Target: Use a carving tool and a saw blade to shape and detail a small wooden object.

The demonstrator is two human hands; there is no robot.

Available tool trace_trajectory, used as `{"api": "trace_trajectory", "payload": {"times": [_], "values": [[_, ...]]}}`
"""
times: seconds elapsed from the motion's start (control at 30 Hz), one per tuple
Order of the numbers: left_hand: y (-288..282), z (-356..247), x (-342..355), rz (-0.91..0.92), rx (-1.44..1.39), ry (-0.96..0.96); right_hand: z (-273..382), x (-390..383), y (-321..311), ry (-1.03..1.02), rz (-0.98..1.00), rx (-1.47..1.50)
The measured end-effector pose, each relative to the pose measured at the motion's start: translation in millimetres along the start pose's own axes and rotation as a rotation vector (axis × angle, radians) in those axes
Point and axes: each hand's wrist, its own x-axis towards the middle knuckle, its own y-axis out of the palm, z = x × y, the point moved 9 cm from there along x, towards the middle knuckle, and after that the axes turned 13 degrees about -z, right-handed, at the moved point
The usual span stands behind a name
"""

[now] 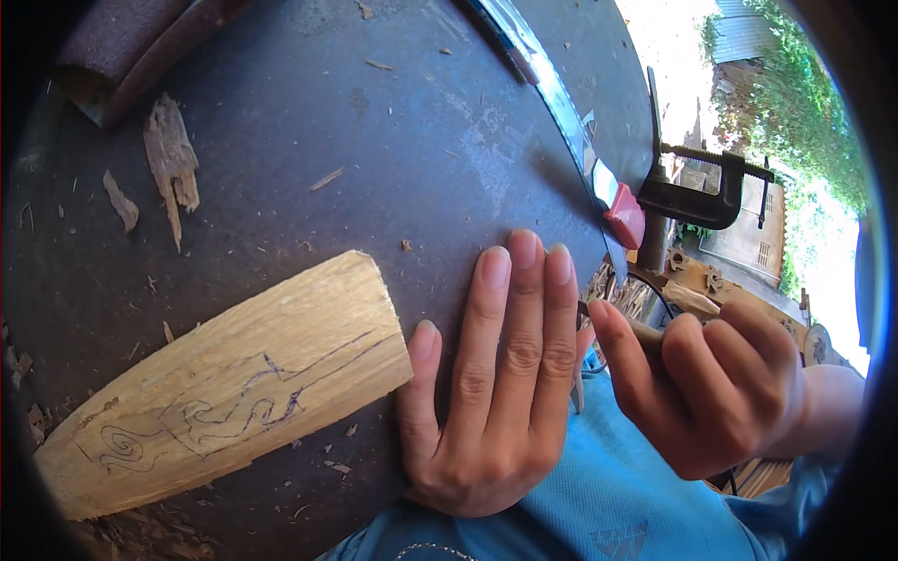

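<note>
My left hand [496,393] lies palm down on the dark tabletop [374,168], fingers stretched out and holding nothing. Just left of its little finger rests a pale, tapered wood piece [243,355] with a curling design drawn on it in dark lines. At the right, my right hand [711,388] is closed around a slim wooden-handled tool [645,334]. The tool's narrow dark end points left, close beside my left index finger. Most of the handle is hidden in the fist, so its exact kind does not show.
Along the far right edge runs a shiny metal strip [561,112] with a red end piece [625,217]. A black C-clamp [697,201] sits beyond it. Broken wood [173,159], shavings and a brown rounded object [131,47] lie at the far left.
</note>
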Motion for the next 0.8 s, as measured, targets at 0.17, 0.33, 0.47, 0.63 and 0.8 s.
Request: {"api": "trace_trajectory", "payload": {"times": [0.17, 0.33, 0.47, 0.63, 0.8], "values": [[-1.4, -6.1, 3.6, 0.001, -0.046, 0.004, -11.3, -0.9, -4.5, 0.069, 0.040, 0.091], [0.5, -2.3, 2.0, 0.007, -0.002, 0.002, -10.2, 0.1, -2.5, 0.046, -0.007, 0.071], [-2.8, -3.0, 3.6, -0.017, -0.014, -0.009, -14.4, 6.7, -2.9, 0.047, 0.066, 0.131], [5.6, -3.6, 0.1, 0.011, -0.021, -0.003, -11.8, -2.5, 3.3, 0.086, -0.057, 0.071], [-4.4, -0.8, 4.4, -0.002, 0.007, -0.016, -14.8, -2.8, -4.0, 0.031, -0.129, 0.105]]}}
